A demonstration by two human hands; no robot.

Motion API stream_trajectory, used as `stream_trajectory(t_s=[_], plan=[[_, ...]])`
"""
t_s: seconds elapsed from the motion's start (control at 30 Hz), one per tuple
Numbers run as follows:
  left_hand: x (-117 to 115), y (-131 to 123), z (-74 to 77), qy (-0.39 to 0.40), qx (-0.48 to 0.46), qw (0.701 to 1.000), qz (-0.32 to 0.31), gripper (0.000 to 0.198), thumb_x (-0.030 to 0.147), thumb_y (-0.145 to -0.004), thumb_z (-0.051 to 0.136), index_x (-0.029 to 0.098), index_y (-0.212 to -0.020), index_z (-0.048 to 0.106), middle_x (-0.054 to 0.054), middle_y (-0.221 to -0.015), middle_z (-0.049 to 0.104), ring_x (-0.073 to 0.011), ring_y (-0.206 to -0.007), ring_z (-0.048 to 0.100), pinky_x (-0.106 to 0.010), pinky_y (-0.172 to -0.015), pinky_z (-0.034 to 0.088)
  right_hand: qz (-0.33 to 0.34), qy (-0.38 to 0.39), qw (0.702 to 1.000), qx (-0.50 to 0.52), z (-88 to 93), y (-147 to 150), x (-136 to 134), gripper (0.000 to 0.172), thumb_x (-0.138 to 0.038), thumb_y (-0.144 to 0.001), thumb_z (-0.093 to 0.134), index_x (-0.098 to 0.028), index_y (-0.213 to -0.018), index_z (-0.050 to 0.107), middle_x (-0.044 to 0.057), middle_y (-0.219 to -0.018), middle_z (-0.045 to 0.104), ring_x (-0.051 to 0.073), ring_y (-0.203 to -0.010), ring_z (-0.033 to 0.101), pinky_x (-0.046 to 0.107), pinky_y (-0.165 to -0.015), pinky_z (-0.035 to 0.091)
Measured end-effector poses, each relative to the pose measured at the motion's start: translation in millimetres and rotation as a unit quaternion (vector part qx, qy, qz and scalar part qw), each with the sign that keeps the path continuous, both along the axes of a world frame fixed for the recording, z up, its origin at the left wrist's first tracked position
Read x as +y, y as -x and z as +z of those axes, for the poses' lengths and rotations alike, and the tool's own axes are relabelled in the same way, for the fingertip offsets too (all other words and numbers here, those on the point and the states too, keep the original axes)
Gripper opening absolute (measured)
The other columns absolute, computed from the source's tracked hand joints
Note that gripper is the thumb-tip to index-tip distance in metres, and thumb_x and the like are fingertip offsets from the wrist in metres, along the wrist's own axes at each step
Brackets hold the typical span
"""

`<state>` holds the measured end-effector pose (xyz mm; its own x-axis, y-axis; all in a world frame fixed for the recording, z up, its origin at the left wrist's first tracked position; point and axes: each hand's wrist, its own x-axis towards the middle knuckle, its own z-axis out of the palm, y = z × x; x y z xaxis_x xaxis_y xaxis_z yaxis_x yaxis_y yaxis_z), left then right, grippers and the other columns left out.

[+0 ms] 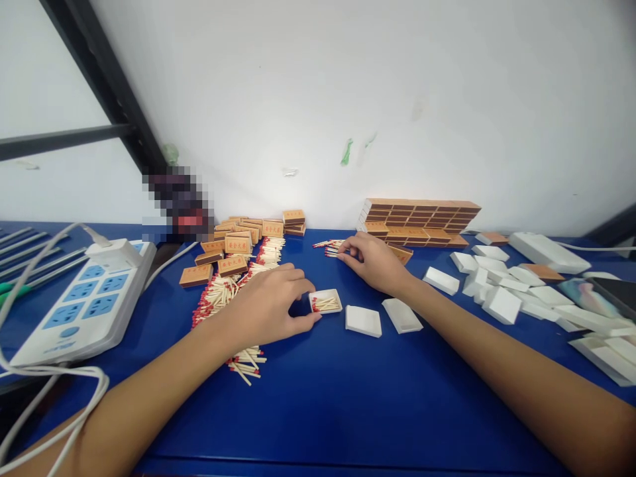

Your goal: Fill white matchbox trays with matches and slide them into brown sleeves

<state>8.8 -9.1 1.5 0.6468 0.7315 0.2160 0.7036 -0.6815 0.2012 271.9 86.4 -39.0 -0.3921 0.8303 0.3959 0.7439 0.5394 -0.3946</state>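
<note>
My left hand [271, 301] rests on the blue table, thumb and fingers curled around the left end of a small white matchbox tray [326, 301] that holds a few red-tipped matches. My right hand [370, 258] reaches farther back, its fingers closed on a small bunch of matches [328, 247] lying on the table. A long pile of loose matches [233, 291] runs under and behind my left hand. Two empty white trays [364, 320] [402, 315] lie upside down just right of the held tray.
Brown matchbox sleeves lie scattered [233, 248] at the back left, and a neat stack of them [422, 218] stands against the wall. Several white trays [501, 288] spread over the right side. A white and blue power strip [84, 298] with cables sits at the left.
</note>
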Motion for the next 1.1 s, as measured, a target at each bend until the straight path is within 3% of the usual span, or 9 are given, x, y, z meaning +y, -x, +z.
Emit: stream_trajectory(t_s=[0.6, 0.9, 1.1], plan=[[-0.5, -0.8, 0.7, -0.001, 0.012, 1.000, 0.004, 0.029, 0.040, -0.095, 0.073, 0.017, -0.113, 0.077, -0.005, -0.097, 0.071, -0.0236, -0.095, 0.065, -0.037, -0.079, 0.048, -0.007, 0.047, 0.999, -0.025, 3.2, 1.3, 0.2, 0.021, -0.027, -0.100, 0.064, -0.021, -0.081, 0.057, 0.003, -0.081, 0.057, 0.019, -0.074, 0.054, 0.033, -0.068, 0.038], [0.5, -0.6, 0.5, -0.004, 0.010, 1.000, 0.003, 0.028, 0.039, -0.095, 0.073, 0.018, -0.112, 0.077, -0.005, -0.095, 0.071, -0.0230, -0.093, 0.065, -0.036, -0.078, 0.048, 0.003, 0.011, 1.000, -0.022, -2.0, 4.8, 1.3, 0.012, -0.026, -0.101, 0.063, -0.022, -0.090, 0.060, 0.003, -0.085, 0.058, 0.020, -0.077, 0.056, 0.032, -0.071, 0.039], [1.6, 0.6, 0.8, -0.003, 0.013, 1.000, 0.018, 0.027, 0.041, -0.095, 0.073, 0.019, -0.111, 0.077, -0.004, -0.095, 0.071, -0.0236, -0.093, 0.065, -0.036, -0.078, 0.048, -0.010, 0.052, 0.998, -0.025, 9.1, 4.8, -3.1, 0.016, -0.025, -0.100, 0.062, -0.022, -0.086, 0.056, 0.004, -0.086, 0.059, 0.020, -0.075, 0.055, 0.032, -0.070, 0.039]])
